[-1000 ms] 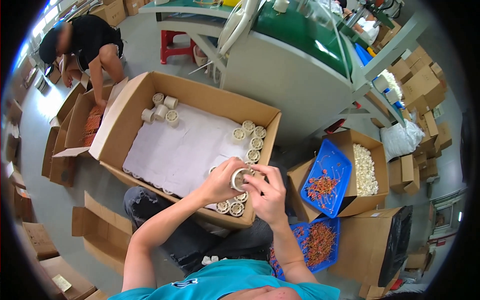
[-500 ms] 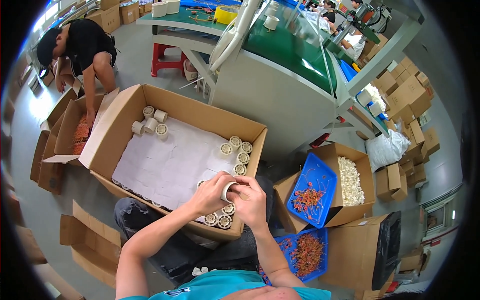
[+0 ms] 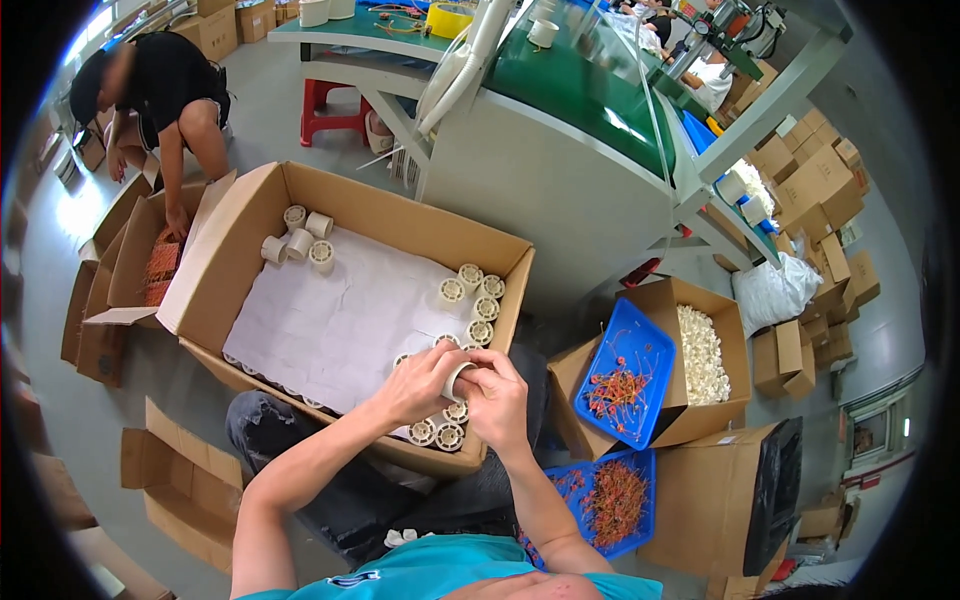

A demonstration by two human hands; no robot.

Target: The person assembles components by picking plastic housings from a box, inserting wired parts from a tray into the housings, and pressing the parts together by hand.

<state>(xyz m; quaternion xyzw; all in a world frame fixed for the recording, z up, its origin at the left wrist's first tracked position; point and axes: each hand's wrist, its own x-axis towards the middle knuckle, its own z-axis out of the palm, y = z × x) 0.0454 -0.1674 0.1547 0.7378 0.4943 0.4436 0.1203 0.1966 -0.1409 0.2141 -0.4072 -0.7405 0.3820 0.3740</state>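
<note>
Cylinder (image 3: 456, 385), white and hollow, is held above the near right part of the cardboard carton (image 3: 400, 212) — left hand (image 3: 418, 386) wrapped around it, right hand (image 3: 497, 396) curled at its open end — whether gripping anything, I cannot tell.

The left hand (image 3: 413, 387) and right hand (image 3: 500, 405) grip a white cylinder (image 3: 452, 384). At its three o'clock sits a blue tray (image 3: 645, 340).

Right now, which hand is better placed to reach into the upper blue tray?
Probably the right hand: it is nearer the upper blue tray, on that side, though its fingers are at the opening of the white cylinder. The left hand wraps the cylinder and would likely reach across.
</note>
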